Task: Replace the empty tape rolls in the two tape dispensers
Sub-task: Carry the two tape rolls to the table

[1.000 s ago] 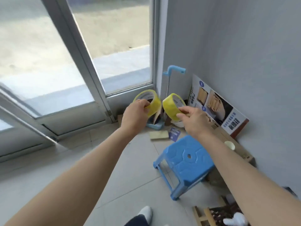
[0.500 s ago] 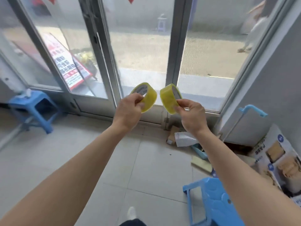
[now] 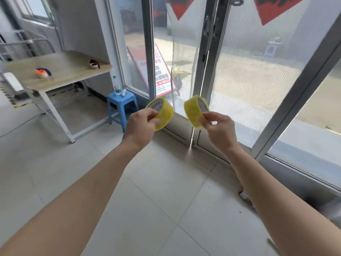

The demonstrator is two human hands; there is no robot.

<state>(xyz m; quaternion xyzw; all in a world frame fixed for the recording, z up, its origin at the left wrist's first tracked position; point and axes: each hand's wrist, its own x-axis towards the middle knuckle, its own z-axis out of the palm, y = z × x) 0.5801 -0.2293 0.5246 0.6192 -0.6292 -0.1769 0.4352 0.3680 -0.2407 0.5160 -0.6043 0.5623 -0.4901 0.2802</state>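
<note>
Each hand is pinching one light, rigid yellow tape roll by its rim: left hand (image 3: pixel 141 124) gripping left roll (image 3: pixel 162 112), right hand (image 3: pixel 219 129) gripping right roll (image 3: pixel 194 111).

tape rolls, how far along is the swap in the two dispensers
Done: both fresh rolls are fetched. In hand: the left hand pinches one yellow tape roll, the right hand the other yellow roll, both held in the air. Left: the two dispensers, orange and dark, sit on the table untouched; neither roll is loaded.
</note>
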